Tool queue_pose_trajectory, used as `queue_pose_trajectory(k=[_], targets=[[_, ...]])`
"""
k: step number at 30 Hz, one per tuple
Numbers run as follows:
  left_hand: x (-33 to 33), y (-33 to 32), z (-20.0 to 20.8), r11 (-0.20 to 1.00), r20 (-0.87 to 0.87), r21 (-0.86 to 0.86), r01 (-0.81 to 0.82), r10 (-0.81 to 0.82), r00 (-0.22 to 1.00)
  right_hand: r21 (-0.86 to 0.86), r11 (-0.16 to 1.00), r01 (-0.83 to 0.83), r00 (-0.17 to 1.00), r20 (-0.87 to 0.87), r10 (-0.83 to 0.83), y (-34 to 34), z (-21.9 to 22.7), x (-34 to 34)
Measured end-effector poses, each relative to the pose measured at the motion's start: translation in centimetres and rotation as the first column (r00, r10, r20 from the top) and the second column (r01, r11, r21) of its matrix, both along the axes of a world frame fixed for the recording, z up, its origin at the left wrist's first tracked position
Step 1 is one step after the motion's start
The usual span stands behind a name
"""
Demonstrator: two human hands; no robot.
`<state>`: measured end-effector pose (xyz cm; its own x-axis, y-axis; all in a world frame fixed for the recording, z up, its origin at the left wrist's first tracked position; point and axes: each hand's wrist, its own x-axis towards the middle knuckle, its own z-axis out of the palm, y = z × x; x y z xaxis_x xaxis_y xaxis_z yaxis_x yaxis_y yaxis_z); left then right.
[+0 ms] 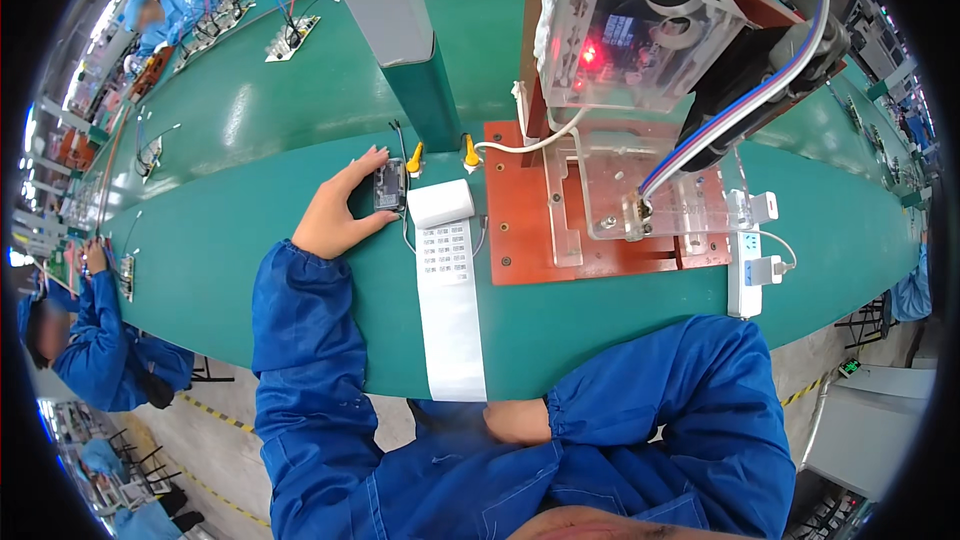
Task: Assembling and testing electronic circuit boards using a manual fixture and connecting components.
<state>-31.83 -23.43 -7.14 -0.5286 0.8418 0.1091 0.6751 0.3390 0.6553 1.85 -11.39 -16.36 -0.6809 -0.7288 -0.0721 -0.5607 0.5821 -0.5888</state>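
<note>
My left hand [348, 202] spans a small dark box with a clear casing [389, 186] on the green table, its thumb at the near end and its fingers at the far end. Thin leads run from that box. Just right of it lies a roll of white labels [440, 204]; its strip [450, 330], with rows of small printed labels on the upper part, stretches toward me over the table's front edge. Low by my lap, near the strip's end, rests my right hand [518, 422]. Its fingers are hidden.
A clear acrylic fixture [640, 180] with a lit red lamp stands on a red-brown base [520, 260]. Beyond the label roll rises a grey-green post [420, 90], with yellow-capped switches [471, 152] nearby. A white power strip [745, 280] lies right. Co-workers sit farther left.
</note>
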Motion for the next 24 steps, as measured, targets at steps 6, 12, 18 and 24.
queue_pose_trajectory(k=[6, 12, 18, 24], targets=[[0.0, 0.0, 0.0, 1.000, 0.001, -0.008, -0.004, 0.004, 1.000, -0.012, 0.998, -0.067, 0.997, 0.038, 0.068, 0.5, 0.2, -0.6], [-0.1, 0.0, -0.1, 1.000, 0.002, -0.008, -0.005, 0.005, 1.000, 0.029, 1.000, 0.009, 0.998, -0.063, -0.008, 0.0, -0.4, 0.1], [-0.1, -0.1, -0.1, 1.000, 0.002, -0.007, -0.005, 0.005, 1.000, 0.080, 0.989, 0.125, 0.991, -0.056, -0.121, -0.6, -0.1, 0.5], [-0.1, 0.1, -0.3, 1.000, 0.007, 0.000, -0.002, 0.002, 1.000, 0.108, 0.973, 0.203, 0.978, -0.073, -0.196, -1.3, -0.7, 1.0]])
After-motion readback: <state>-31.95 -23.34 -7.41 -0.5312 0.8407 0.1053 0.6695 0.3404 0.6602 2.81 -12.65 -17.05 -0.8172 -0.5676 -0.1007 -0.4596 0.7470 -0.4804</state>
